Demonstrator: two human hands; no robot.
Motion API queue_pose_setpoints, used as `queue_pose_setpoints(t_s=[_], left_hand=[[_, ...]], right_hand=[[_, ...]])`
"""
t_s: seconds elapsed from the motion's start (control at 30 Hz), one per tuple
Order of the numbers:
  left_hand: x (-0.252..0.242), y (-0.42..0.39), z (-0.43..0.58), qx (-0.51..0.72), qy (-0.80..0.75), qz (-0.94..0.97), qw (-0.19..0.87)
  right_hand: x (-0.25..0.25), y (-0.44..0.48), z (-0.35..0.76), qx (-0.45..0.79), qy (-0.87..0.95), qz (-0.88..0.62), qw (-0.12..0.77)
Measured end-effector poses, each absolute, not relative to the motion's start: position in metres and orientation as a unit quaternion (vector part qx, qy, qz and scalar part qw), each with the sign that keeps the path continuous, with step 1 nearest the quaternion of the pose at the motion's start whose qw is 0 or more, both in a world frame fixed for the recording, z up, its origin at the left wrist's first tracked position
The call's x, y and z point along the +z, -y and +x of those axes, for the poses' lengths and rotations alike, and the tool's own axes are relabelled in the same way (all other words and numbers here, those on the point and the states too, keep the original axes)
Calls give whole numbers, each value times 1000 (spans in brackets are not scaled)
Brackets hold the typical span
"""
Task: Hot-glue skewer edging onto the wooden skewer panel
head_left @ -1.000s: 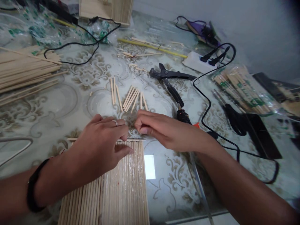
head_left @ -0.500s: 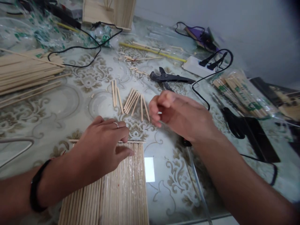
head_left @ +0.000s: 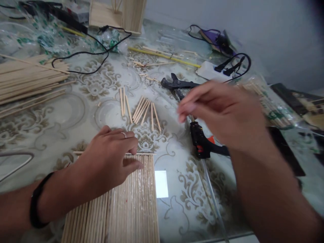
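Matt pale wooden stick panel point(head_left: 131, 202) on glossy glass tabletop point(head_left: 177, 189) (floral pattern beneath).

The left hand point(head_left: 108, 158) lay flat on a panel of wooden sticks point(head_left: 136, 206). The right hand point(head_left: 222, 114), blurred, hovered above a black glue gun point(head_left: 202, 146), near short cut sticks point(head_left: 141, 109) and black cutters point(head_left: 177, 83) on the glass-topped table point(head_left: 76, 111).

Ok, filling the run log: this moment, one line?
left hand flat on pale wooden-stick panel | right hand raised over black glue gun
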State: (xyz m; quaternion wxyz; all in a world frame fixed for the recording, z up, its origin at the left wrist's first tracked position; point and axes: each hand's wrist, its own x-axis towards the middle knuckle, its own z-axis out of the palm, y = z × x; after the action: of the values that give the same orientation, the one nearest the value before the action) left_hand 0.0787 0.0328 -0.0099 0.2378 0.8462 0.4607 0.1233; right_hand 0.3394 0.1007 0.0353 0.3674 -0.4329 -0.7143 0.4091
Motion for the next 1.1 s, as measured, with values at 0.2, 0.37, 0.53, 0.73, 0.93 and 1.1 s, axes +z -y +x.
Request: queue_pose_setpoints(t_s=[0.2,0.37,0.53,0.73,0.93,1.1], left_hand=[[-11,-34,79,125,-455,851,229],[-13,-34,79,131,-451,853,228],[-12,-35,79,134,-451,851,232],[-12,-36,78,130,-443,857,228],[-12,-36,79,126,-448,855,228],[-12,-36,79,120,-453,851,237]], right_hand=[[-1,-91,313,347,878,-283,170],[-8,-90,311,338,895,-240,162],[-8,-88,310,347,900,-216,154],[-9,-85,306,323,913,-230,99],[-14,-84,304,307,920,-225,91],[-11,-92,311,434,852,-240,167]])
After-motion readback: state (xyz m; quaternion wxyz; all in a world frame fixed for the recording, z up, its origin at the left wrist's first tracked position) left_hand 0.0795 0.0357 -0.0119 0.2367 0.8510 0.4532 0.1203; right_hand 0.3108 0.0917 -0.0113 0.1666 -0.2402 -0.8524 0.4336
